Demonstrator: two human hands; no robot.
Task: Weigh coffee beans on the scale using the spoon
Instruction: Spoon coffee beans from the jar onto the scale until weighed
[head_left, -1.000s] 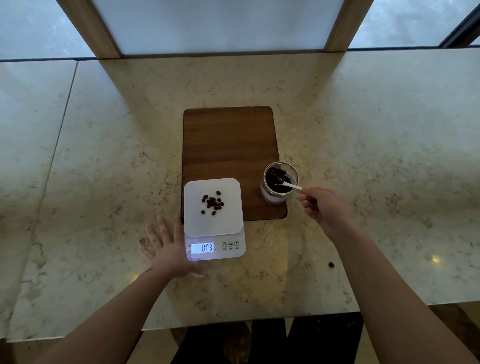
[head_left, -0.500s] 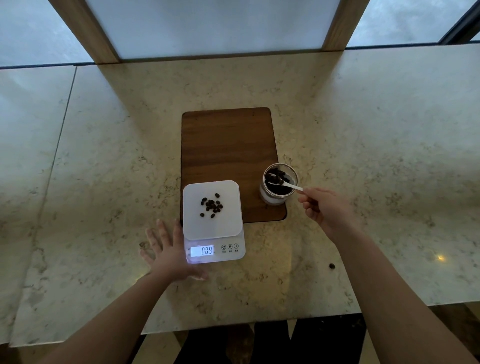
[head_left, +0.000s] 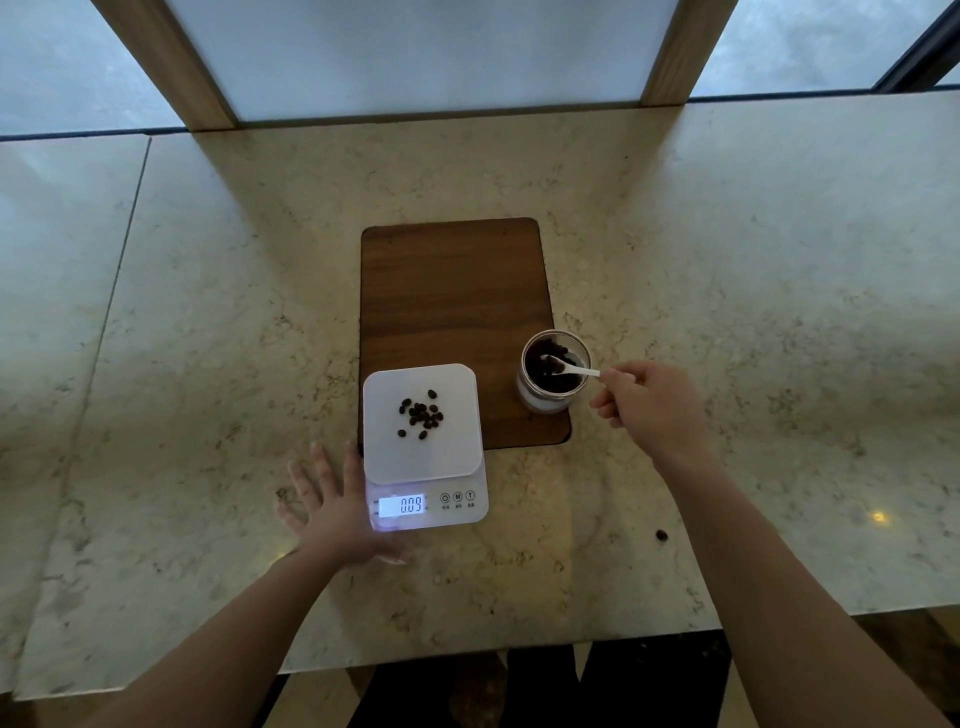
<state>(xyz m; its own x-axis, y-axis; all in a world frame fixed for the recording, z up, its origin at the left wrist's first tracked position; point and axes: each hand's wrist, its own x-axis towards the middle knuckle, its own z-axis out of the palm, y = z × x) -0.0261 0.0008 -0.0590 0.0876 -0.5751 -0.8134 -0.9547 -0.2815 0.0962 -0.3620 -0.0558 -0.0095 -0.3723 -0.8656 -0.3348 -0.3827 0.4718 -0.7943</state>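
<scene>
A white digital scale (head_left: 425, 470) sits at the near end of a wooden board (head_left: 452, 296), its lit display reading 009. A small heap of dark coffee beans (head_left: 422, 414) lies on its platform. To the right stands a glass jar (head_left: 555, 371) with more beans inside. My right hand (head_left: 649, 402) pinches the handle of a small white spoon (head_left: 571, 368), whose bowl is inside the jar among the beans. My left hand (head_left: 332, 512) lies flat on the counter with fingers spread, touching the scale's left side.
The marble counter (head_left: 727, 291) stretches wide on both sides, ending at a front edge near me. One stray bean (head_left: 661, 534) lies on the counter to the right of the scale. Wooden window posts (head_left: 171, 62) rise at the back.
The spoon's bowl has shifted a little within the jar. My left hand and the scale stay where they were.
</scene>
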